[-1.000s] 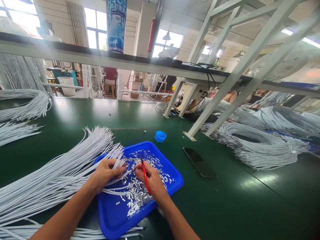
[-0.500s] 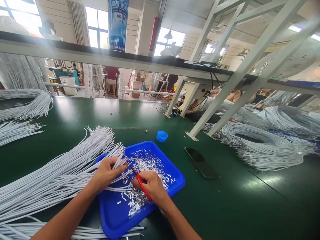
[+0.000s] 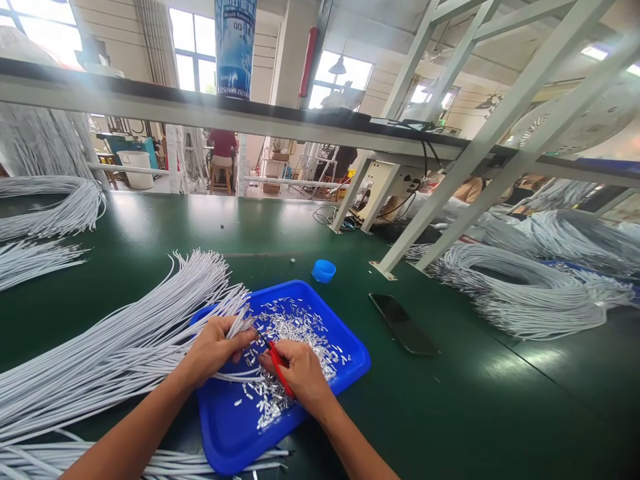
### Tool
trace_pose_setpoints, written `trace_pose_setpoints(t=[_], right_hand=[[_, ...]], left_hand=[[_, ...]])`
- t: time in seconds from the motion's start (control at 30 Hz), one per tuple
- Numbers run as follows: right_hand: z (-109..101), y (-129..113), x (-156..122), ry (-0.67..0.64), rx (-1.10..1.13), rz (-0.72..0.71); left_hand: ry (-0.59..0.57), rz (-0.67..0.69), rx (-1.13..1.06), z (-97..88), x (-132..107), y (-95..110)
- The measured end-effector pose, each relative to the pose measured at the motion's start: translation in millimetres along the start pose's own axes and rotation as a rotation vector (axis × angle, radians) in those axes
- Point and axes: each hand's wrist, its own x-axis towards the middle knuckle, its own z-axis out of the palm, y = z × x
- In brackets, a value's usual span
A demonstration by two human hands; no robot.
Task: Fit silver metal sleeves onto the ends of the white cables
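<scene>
My left hand [image 3: 216, 348] is closed round the ends of a few white cords [image 3: 115, 347] that fan out to the left over the green table. My right hand [image 3: 295, 371] grips a red-handled cutter [image 3: 277, 363], its tip pointing at the cord ends by my left fingers. Both hands hover over a blue tray [image 3: 235, 433] scattered with several small silver metal bits [image 3: 290, 333].
A blue cap [image 3: 323, 270] and a dark phone [image 3: 403, 324] lie beyond the tray. More white cord bundles lie at the right [image 3: 530, 293] and far left [image 3: 50, 207]. White frame legs [image 3: 425, 227] stand on the table. People sit in the background.
My right hand with the red cutter has swung its tip left toward the cord ends in my left hand. The left hand has barely shifted.
</scene>
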Motion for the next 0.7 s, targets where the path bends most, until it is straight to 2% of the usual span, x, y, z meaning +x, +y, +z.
trace_pose_setpoints(t=[0.1,0.23,0.37,0.47,0.53,0.63,0.7], right_hand=[[-5,-1,1,-0.026,0.011,-0.02],[-18,1,4,0.008,0.066,0.059],[-16,-6,8,0.077,0.599,0.143],[-4,-17,9,0.053,0.874,0.136],[4,-22,8,0.137,0.814,0.079],[7,-26,5,0.383,0.621,-0.048],[4,-23,5,0.415,0.682,-0.016]], left_hand=[[-0.065,-0.121,-0.177,-0.6,2,-1],[0.025,-0.138,-0.25,-0.7,3,0],[-0.019,-0.202,-0.296,-0.7,0,3],[-0.09,-0.147,-0.243,-0.1,0,3],[-0.081,-0.112,-0.154,1.6,0,2],[0.038,-0.116,0.011,5.6,1,0],[0.087,-0.11,0.05,6.9,1,-1]])
